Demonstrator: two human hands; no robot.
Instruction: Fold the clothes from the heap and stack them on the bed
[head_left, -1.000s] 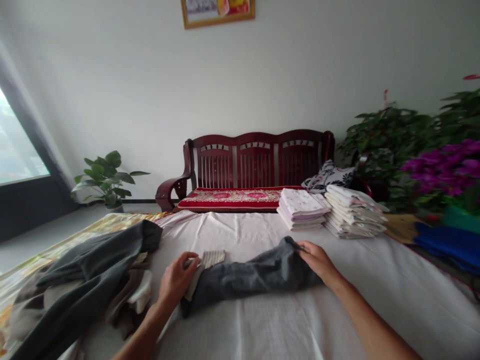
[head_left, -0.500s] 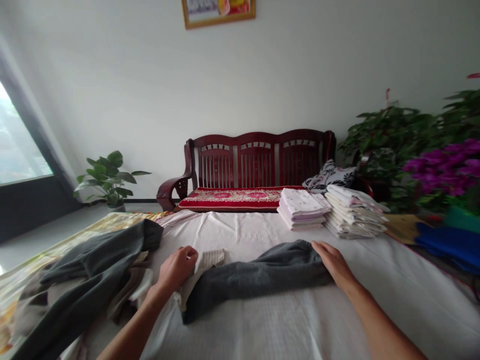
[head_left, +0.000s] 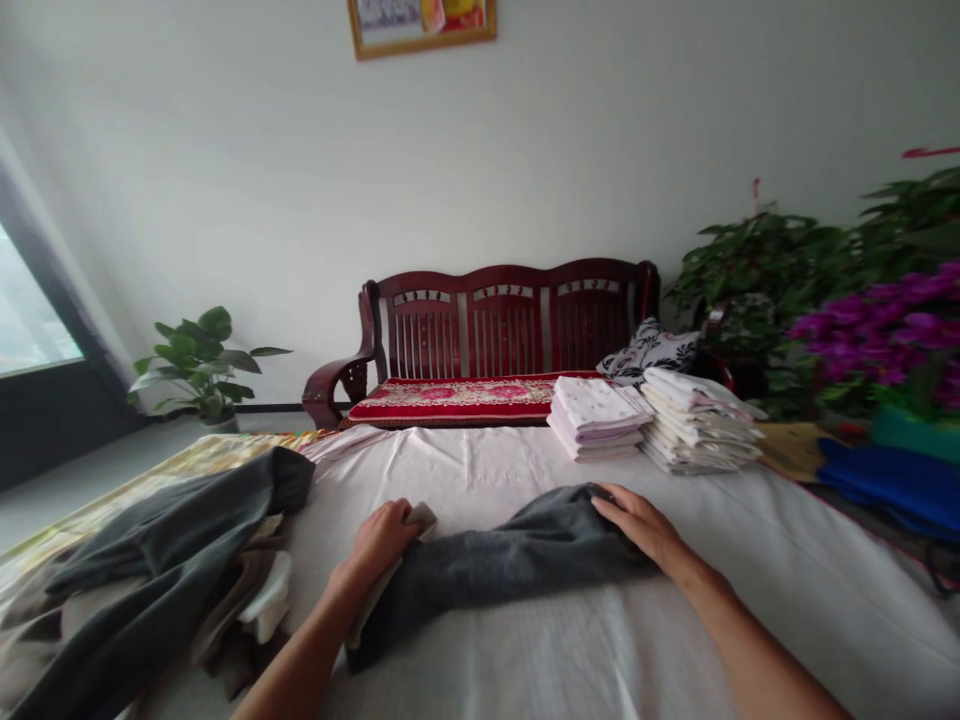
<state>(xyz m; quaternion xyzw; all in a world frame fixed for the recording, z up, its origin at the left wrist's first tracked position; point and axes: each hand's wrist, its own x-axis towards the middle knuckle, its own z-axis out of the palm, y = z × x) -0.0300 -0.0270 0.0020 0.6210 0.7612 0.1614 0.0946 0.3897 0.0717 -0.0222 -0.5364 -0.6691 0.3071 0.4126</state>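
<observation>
A dark grey garment [head_left: 495,570] lies folded into a long strip across the white cloth, bunched at its right end. A beige band edges its left end. My left hand [head_left: 384,540] is closed on that banded end, with a small piece of the beige fabric poking out beyond the fingers. At the other end, my right hand [head_left: 637,525] grips the bunched grey fabric between thumb and fingers. Part of the band is hidden under my left hand. To the left sits a loose heap of grey and beige clothes [head_left: 172,560].
Two folded stacks, a pinkish-white pile [head_left: 596,420] and a cream pile [head_left: 697,425], stand at the back right of the white cloth [head_left: 525,650]. A wooden bench [head_left: 502,330] is behind. Blue fabric [head_left: 892,485] and purple flowers [head_left: 892,330] are at right.
My left hand has moved onto the beige band and closed over it. My right hand has shifted further over the garment's right end. The view has turned slightly right.
</observation>
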